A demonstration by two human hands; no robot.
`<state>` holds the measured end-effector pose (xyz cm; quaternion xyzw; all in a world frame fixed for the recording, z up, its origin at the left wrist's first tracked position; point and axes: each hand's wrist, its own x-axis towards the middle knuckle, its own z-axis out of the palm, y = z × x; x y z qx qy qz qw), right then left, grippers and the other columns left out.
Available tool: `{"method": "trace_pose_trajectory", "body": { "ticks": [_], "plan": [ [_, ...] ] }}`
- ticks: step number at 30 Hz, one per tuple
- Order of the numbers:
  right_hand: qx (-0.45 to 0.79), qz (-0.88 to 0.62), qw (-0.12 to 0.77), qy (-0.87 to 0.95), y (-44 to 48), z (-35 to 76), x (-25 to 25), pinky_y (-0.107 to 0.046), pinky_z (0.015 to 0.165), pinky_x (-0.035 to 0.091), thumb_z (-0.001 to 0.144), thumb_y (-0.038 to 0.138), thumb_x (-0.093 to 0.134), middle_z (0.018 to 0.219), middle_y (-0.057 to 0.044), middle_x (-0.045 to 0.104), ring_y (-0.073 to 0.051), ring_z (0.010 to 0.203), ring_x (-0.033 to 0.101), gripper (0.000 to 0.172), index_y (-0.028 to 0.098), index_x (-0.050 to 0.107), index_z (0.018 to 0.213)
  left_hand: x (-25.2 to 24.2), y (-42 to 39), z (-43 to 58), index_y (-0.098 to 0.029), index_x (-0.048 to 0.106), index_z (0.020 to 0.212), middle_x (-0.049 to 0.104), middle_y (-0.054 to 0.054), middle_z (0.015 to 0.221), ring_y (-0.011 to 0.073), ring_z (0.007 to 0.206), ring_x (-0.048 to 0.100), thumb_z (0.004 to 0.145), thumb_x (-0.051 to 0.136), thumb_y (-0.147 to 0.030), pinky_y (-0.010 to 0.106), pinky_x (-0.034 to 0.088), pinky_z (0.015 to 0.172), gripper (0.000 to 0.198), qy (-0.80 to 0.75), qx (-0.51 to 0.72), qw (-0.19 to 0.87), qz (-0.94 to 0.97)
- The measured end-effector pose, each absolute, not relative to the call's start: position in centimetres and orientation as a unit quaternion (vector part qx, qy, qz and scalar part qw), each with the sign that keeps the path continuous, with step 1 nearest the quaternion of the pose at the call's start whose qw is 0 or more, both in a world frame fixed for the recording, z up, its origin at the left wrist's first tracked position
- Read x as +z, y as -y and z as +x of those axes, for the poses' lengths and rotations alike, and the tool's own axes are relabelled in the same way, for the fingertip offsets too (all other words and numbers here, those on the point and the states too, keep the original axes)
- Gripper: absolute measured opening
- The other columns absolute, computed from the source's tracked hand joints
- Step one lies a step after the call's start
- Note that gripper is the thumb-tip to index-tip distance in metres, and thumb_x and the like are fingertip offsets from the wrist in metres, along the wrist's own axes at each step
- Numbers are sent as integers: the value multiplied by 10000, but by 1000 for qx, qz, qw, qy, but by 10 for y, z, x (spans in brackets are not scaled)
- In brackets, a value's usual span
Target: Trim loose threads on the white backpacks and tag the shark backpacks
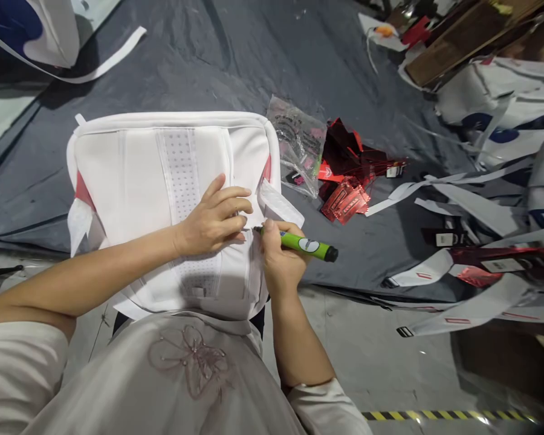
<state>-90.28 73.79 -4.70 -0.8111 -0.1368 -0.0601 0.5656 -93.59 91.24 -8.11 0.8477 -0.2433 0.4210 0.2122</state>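
A white bag (140, 163) with a dotted mesh strip and red side patches lies flat at the table's near edge. On its right part rests my left hand (215, 219), fingers apart and pressing on the fabric. Close beside it, my right hand (281, 254) is closed around a green marker (299, 243) with a black end. The marker's other end points left, at the bag's surface near my left fingertips. A loose white strap (278, 205) sticks out from the bag's right side, just above my right hand.
Right of the bag lie a clear plastic pouch (297, 145) and a pile of red and black tags (347, 199). More white bags (494, 109) with straps and a cardboard piece (457, 45) fill the right. Another bag (49, 30) stands at the upper left on the dark table cover (199, 60).
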Motion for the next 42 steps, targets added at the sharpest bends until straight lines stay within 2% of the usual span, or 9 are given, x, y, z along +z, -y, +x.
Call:
{"method": "trace_pose_trajectory", "body": {
  "ticks": [13,21,29,35,42],
  "plan": [
    [-47,-808,572,134,-746,-900,-47,-263,543,435,855,422,626,555,46,540,-112,521,505,295,193,588,674,-86,-914,-934,-220,548,899,646,28,1076,206,1257,538,957,565,-413,521,179,1272,202,239,431,216,843],
    [-13,-785,601,148,-747,-894,-43,-255,493,365,851,363,628,521,54,484,-91,483,427,283,189,563,639,-88,-913,-933,-222,565,880,641,18,1048,200,1225,558,966,545,-425,518,229,1261,222,227,448,190,844],
    [-9,-785,604,136,-747,-889,-44,-253,480,347,846,366,623,514,59,455,-87,470,406,287,193,538,633,-94,-915,-933,-236,584,892,643,8,1025,214,1213,568,950,551,-482,551,224,1254,255,205,426,183,862],
    [-22,-783,608,129,-749,-892,-44,-254,485,365,862,375,610,527,57,466,-91,475,427,284,196,542,653,-91,-914,-932,-228,559,909,643,13,1063,191,1240,554,947,579,-447,468,200,1274,224,219,434,217,847],
    [0,-788,605,113,-749,-891,-47,-260,514,398,853,384,627,558,42,517,-100,506,467,284,189,559,659,-94,-915,-933,-232,581,910,652,16,1047,202,1254,544,943,583,-454,498,185,1270,224,210,406,225,861]
  ]
}}
